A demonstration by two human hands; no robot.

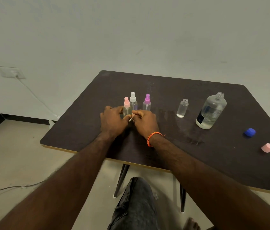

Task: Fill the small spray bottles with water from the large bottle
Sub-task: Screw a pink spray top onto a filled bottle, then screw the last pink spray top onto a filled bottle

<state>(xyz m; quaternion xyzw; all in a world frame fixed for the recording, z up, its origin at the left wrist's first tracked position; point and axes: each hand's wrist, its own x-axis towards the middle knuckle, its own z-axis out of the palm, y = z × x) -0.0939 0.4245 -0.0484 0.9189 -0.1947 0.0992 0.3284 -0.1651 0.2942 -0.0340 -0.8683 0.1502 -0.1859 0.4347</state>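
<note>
Three small spray bottles stand close together left of the middle of the dark table [164,87]: a pink-topped one [126,103], a white-topped one [133,97] and a purple-topped one [147,101]. My left hand [112,121] curls around the lower part of the pink-topped bottle. My right hand [145,121] has its fingers curled, with thumb and forefinger pinched right at that bottle's base; what they hold is hidden. Further right stands a small uncapped bottle [182,107] that looks clear. The large clear bottle [211,110], open at the top, holds water and stands apart from both hands.
A blue cap [249,132] and a pink cap [267,147] lie near the table's right edge. Wet streaks [195,141] mark the surface in front of the large bottle. A wall is close behind the table, and my knee [136,205] is under its front edge.
</note>
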